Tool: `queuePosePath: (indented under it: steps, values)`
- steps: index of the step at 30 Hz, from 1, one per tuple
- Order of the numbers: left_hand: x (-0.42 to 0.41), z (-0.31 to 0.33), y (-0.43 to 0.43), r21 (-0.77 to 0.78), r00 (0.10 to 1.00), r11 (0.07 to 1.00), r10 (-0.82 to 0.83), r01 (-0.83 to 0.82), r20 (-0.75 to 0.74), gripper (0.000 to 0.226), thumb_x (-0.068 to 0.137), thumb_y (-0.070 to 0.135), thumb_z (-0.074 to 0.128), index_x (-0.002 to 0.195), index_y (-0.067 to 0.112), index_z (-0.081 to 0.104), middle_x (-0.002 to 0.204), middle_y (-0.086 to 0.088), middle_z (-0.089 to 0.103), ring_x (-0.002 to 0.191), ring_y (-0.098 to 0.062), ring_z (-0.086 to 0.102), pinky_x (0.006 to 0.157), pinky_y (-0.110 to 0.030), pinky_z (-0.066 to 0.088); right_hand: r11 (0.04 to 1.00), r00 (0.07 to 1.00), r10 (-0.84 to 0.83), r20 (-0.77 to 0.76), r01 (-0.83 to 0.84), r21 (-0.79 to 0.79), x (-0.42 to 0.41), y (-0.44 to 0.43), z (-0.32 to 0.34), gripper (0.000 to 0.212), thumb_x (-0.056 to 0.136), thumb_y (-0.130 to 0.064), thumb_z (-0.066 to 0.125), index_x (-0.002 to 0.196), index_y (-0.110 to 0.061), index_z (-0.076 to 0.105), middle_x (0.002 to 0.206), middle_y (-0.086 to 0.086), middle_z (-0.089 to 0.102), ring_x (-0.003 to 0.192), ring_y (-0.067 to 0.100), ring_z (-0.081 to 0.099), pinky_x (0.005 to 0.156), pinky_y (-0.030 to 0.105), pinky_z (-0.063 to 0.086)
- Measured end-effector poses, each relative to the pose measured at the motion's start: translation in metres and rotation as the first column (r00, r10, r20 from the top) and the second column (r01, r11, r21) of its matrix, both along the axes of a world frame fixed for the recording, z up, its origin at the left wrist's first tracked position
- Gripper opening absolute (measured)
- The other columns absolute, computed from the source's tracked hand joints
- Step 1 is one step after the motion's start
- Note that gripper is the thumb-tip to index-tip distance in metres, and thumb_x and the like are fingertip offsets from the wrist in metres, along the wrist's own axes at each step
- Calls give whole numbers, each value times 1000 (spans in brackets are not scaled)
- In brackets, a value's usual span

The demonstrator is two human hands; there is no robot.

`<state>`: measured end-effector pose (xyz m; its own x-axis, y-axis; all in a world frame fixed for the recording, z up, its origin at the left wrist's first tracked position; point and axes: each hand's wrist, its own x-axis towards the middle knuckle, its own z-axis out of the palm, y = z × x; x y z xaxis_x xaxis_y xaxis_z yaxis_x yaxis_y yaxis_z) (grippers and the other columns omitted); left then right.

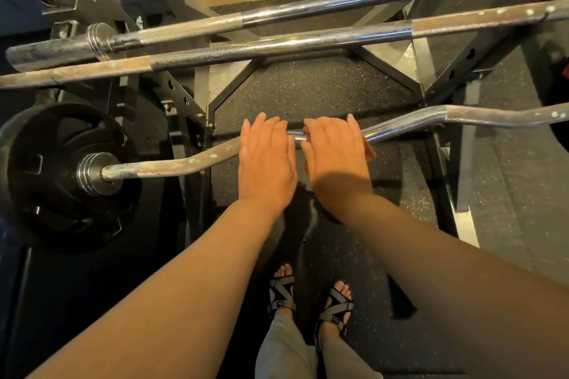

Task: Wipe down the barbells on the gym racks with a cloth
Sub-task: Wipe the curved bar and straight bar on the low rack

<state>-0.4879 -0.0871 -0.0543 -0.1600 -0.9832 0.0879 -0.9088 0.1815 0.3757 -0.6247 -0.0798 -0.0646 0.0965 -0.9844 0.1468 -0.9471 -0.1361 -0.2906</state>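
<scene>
A chrome curl bar (409,128) with bent grips lies across the rack in front of me. My left hand (266,160) lies flat on its middle section, fingers straight. My right hand (334,157) lies on the bar just to the right, pressing an orange-brown cloth (371,149) against it; only the cloth's edge shows beside the hand. A short shiny stretch of bar shows between the two hands. Two straight barbells (308,6) (277,44) rest higher on the rack, with dull, spotted knurled sections.
A black weight plate (40,169) sits on the curl bar's left end behind steel collars. Black rack uprights (443,169) stand left and right. My sandalled feet (309,298) stand on speckled rubber flooring below the bar.
</scene>
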Motion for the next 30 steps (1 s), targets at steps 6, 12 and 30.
queuePosePath:
  steps: [6,12,30]
  values:
    - [2,5,1,5,1000,1000,-16,16,8,33,107,22,39,133,9,54,134,-7,54,144,-29,36,127,-50,11,986,984,165,-73,-162,50,-63,-2,14,16,99,-32,43,110,-25,54,95,-5,50,88,20,48,93,39,39]
    - [-4,5,0,15,998,999,34,-35,47,34,108,24,37,133,9,53,137,-8,53,146,-28,33,127,-48,7,995,996,-84,14,83,53,-17,8,4,25,102,-21,46,127,-18,52,124,3,54,134,29,42,125,53,13]
    - [0,-1,-1,-19,996,1000,-6,8,84,35,107,25,36,133,9,54,138,-10,53,148,-30,31,127,-49,8,1000,992,11,122,-13,16,1,7,5,29,105,-32,37,128,-22,52,121,-2,53,119,20,48,117,42,25]
